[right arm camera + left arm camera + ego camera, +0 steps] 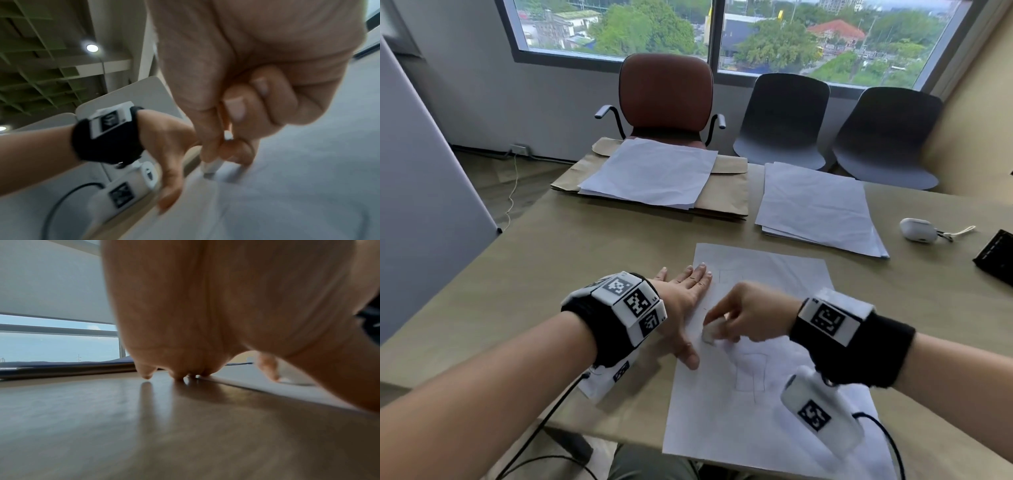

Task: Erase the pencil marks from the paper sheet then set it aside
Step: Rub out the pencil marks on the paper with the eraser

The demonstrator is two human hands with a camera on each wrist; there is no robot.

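Head view, item one: paper sheet (763, 404), lying flat at the near edge of the surface (551, 260), faint pencil squares visible at its middle and upper part. Item two: eraser (709, 333), small and white, pinched in the curled fingers (726, 320) of the right hand (750, 317) and pressed to the sheet near its left margin. Item three: left hand (685, 294), fingers straight and spread, palm down across the sheet's left edge, thumb on the paper, holding it in place. Also present: paper stack (818, 209) at far right, second stack on brown envelopes (654, 171), earbud case (916, 230). Risks, as judged: a hard stroke away from the pinned edge could buckle or tear the thin sheet, since only one side is anchored; light lines may be missed; the near edge overhangs the surface and could slide off once released.
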